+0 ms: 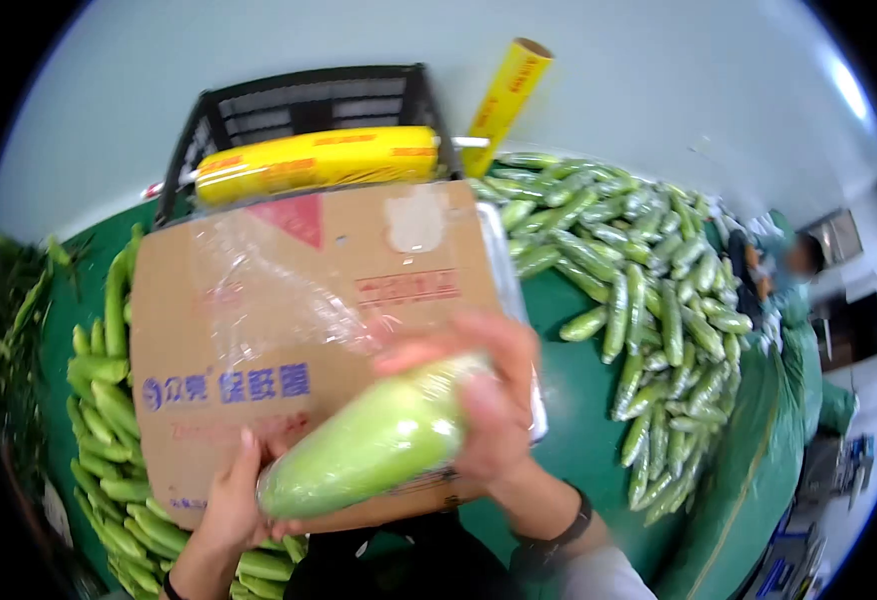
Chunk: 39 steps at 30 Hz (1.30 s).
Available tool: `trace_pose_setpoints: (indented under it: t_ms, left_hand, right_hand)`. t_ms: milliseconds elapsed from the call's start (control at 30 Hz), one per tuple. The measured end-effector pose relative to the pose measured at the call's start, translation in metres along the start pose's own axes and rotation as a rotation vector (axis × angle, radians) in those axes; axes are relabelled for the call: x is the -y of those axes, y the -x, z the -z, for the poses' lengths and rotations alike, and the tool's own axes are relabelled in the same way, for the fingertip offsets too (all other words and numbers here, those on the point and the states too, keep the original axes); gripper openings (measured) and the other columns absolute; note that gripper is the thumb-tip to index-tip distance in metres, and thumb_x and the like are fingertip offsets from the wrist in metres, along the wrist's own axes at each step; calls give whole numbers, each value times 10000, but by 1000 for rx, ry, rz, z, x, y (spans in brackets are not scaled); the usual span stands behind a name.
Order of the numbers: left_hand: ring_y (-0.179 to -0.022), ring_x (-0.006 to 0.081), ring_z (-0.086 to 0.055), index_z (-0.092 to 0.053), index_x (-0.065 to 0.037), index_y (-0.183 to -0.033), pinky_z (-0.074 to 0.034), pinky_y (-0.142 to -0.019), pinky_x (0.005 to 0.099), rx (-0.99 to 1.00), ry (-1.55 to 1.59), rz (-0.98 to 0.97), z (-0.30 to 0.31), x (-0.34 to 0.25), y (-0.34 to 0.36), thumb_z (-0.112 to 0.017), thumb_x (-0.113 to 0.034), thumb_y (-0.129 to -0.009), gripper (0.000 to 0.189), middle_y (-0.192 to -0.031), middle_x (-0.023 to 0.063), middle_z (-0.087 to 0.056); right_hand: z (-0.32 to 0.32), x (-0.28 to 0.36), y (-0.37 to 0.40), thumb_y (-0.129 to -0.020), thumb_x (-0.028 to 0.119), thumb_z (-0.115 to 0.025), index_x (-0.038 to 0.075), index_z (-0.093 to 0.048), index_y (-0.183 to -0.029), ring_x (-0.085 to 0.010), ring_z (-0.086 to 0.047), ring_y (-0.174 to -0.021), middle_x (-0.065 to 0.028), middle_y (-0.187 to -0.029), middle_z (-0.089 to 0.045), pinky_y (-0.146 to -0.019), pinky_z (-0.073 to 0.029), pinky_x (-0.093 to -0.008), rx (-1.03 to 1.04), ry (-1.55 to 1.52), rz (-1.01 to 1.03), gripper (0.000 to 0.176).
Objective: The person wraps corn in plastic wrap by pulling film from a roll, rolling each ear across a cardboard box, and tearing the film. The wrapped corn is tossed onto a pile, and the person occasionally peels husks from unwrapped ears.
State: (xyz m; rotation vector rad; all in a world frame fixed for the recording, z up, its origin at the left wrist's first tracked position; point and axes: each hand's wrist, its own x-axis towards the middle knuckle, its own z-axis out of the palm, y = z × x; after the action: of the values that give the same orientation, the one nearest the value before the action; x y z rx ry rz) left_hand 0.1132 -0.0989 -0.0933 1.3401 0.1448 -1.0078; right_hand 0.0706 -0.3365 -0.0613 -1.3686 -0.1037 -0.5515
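A long, light green gourd (369, 440), shiny with clear plastic film, is tilted between my two hands above the cardboard. My right hand (484, 400) is wrapped round its upper end, slightly blurred by motion. At the lower end, my left hand (239, 490) grips the tip. Beneath them lies a brown cardboard sheet (184, 290) with blue and red printing. A crumpled strip of clear film (249, 310) stretches across it. Just past the far edge of the cardboard, a yellow-wrapped roll of cling film (319, 165) lies on a rod.
A black crate (314, 85) stands behind the roll, beside an upright yellow tube (509, 95). Unwrapped gourds (114, 440) are heaped at left. Film-wrapped gourds (649, 280) spread over the green floor (569, 370) at right. Another person (794, 270) sits far right near green sacking (749, 480).
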Motion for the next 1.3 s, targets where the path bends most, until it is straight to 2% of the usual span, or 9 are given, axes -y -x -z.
trace_pose_setpoints:
  t_ms: [67,200,333,533,700,900,1000,1133,1300]
  left_hand:
    - [-491,177,-590,-449,8,-1163,-460,-331,269,120,-125,161,-11,1,7,-189,-509,-996,603,-830,148,-602]
    - [-1020,280,-583,-262,-21,-1398,-560,-685,339,191,-370,-362,-25,-1,-3,-566,-392,-893,696,-1250,185,-476]
    - [-1305,336,-377,-181,6,-1451,-309,-1082,443,352,-668,-559,-78,-55,-9,-784,-299,-740,981,-1349,197,-408]
    - [-1297,411,-345,-229,5,-1438,-311,-1068,442,440,-1318,-891,-101,-66,-26,-761,-267,-744,916,-1429,232,-292]
    - [-1298,377,-362,-271,6,-1429,-311,-1070,433,-64,-1343,-680,-20,-21,-17,-649,-45,-788,746,-1393,227,-374]
    - [-1283,408,-356,-285,16,-1420,-314,-1058,446,-405,-1175,-619,35,-1,6,-670,-36,-745,779,-1380,252,-368]
    - [-1271,414,-368,-313,7,-1412,-320,-1049,449,-393,-1453,-633,45,7,19,-657,-27,-745,752,-1383,251,-363]
    - [-1216,417,-432,-422,-72,-1368,-350,-1014,467,-416,-1794,-720,39,-11,8,-715,-150,-732,705,-1404,233,-362]
    - [-1097,361,-520,-559,-73,-1207,-415,-939,405,-528,-1488,-736,56,-40,-38,-681,-133,-776,451,-1235,158,-529]
  right_hand:
    - [-6,1,-5,-924,149,-465,104,-331,-1289,-337,-612,-879,-169,-838,-601,-825,-500,-505,-66,-451,-166,392]
    - [0,-1,-6,-904,160,-518,106,-312,-1287,-303,-598,-887,-152,-901,-573,-815,-511,-471,-268,-508,-179,438]
    - [-7,9,7,-859,65,-555,39,-303,-1352,-244,-586,-996,-127,-1088,-566,-865,-493,-388,-392,-501,-178,555]
    - [78,-8,67,-880,332,-573,-23,-510,-1140,-268,-606,-951,-137,-1023,-596,-846,-499,-412,-626,-482,-294,444]
    - [259,-44,116,-883,322,-603,43,-442,-1083,-253,-566,-753,-125,-903,-523,-681,-512,-422,-1219,-287,-496,379]
    - [426,-53,57,-912,335,-619,13,-393,-1319,-273,-503,-1123,-126,-1268,-485,-980,-410,-366,-1324,-101,61,566]
    - [313,-43,26,-900,337,-636,2,-394,-1354,-274,-445,-1224,-132,-1411,-381,-997,-395,-364,-792,-112,-181,614]
    - [165,-20,33,-835,171,-676,71,-545,-1248,-255,-528,-1087,-105,-1265,-528,-931,-435,-398,206,791,-227,445]
    - [103,-54,23,-796,80,-662,59,-611,-1114,-313,-559,-988,-122,-1123,-574,-861,-470,-375,323,1084,-69,323]
